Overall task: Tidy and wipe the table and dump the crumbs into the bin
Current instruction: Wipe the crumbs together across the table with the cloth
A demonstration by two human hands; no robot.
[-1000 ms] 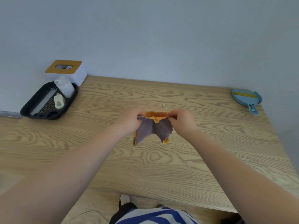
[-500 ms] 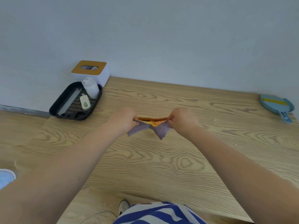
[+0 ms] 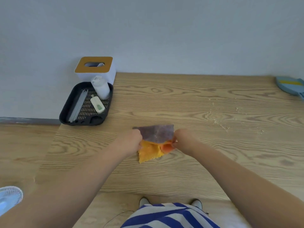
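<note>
A cleaning cloth, grey on one side and orange on the other, lies partly folded on the wooden table in front of me. My left hand grips its left edge and my right hand pinches its right edge. The grey half is folded away from me and the orange half hangs toward me. Pale crumbs are scattered on the table to the right of the cloth. A blue dustpan lies at the far right edge, partly cut off.
A black tray at the table's far left corner holds a white bottle, a small white device and clear sticks. A white tissue box with a tan lid stands behind it. A pale blue fan stands on the floor at the left.
The cloth, held up stretched between both hands before, now rests on the table with the grey side folded away. The view has shifted left and down.
</note>
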